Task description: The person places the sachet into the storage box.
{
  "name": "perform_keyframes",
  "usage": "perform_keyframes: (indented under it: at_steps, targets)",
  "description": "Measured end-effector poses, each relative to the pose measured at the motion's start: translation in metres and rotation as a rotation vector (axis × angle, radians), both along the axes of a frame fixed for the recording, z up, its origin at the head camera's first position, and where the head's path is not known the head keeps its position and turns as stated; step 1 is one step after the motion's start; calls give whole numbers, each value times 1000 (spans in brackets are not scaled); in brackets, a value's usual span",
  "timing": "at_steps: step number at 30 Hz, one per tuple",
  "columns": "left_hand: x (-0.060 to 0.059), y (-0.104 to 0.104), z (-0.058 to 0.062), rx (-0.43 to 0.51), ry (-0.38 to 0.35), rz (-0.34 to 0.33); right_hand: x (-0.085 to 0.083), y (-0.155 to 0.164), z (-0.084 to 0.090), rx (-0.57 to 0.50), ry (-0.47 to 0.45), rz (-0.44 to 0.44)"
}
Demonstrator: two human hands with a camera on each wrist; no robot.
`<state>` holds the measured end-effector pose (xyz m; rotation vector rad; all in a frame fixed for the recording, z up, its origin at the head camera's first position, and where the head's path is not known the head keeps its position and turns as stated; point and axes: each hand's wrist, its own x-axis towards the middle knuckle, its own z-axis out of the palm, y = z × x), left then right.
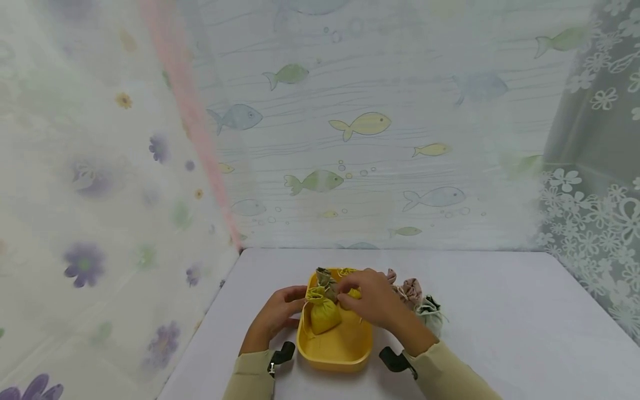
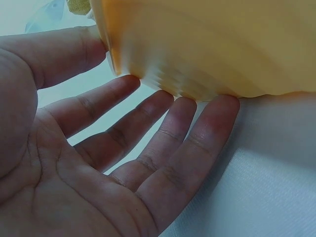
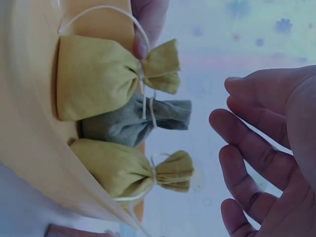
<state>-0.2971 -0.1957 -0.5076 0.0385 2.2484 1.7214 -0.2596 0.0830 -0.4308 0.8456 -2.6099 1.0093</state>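
A yellow tray (image 1: 335,350) holds several small drawstring pouches. In the head view a yellow pouch (image 1: 325,315) stands at its left side, with a grey-green pouch (image 1: 326,280) just behind. Another yellow pouch (image 3: 116,168) is mostly covered by my right hand in the head view but shows whole-necked in the right wrist view. My left hand (image 1: 280,314) touches the tray's outer left wall, fingers fairly straight and fingertips along the wall in the left wrist view. My right hand (image 1: 372,297) hovers over the tray, fingers loosely bent, holding nothing, apart from the pouch necks.
Right of the tray, pinkish pouches (image 1: 411,291) and a pale green pouch (image 1: 431,314) stand on the white tabletop (image 1: 505,316), partly behind my right forearm. A flower-patterned curtain (image 1: 100,222) borders the left, and a fish-patterned curtain (image 1: 370,194) hangs at the back.
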Motion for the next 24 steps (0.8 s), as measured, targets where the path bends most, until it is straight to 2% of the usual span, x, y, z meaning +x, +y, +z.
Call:
perform_keyframes:
  at_steps: [11,24]
  targets:
    - [13,6,-8,2,-22,15,21,33,-2,-33,152,15]
    - [19,8,-2,-2,-22,33,32,83,0,-84,181,-38]
